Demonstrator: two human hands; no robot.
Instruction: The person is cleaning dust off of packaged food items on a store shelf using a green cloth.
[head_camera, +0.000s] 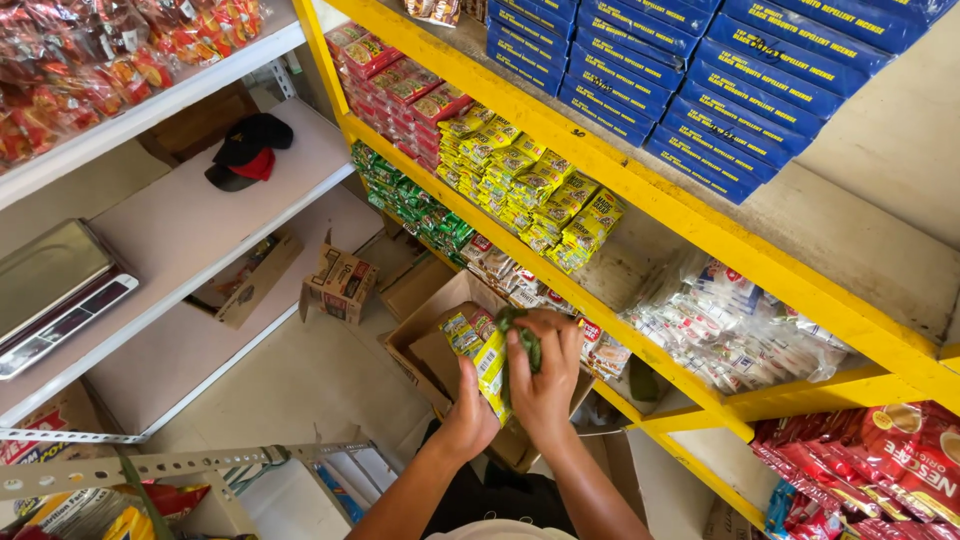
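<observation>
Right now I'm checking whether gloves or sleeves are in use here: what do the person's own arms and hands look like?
Both arms are bare as far up as the picture shows, with no sleeves in view. The left hand and the right hand wear no gloves. No watch, bracelet or ring can be made out on either wrist or on the fingers that show.

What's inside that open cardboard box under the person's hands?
The cardboard box shows mostly bare brown inside. Both hands, left hand and right hand, hold yellow and green packets above it and cover its middle, so anything deeper stays hidden.
</observation>
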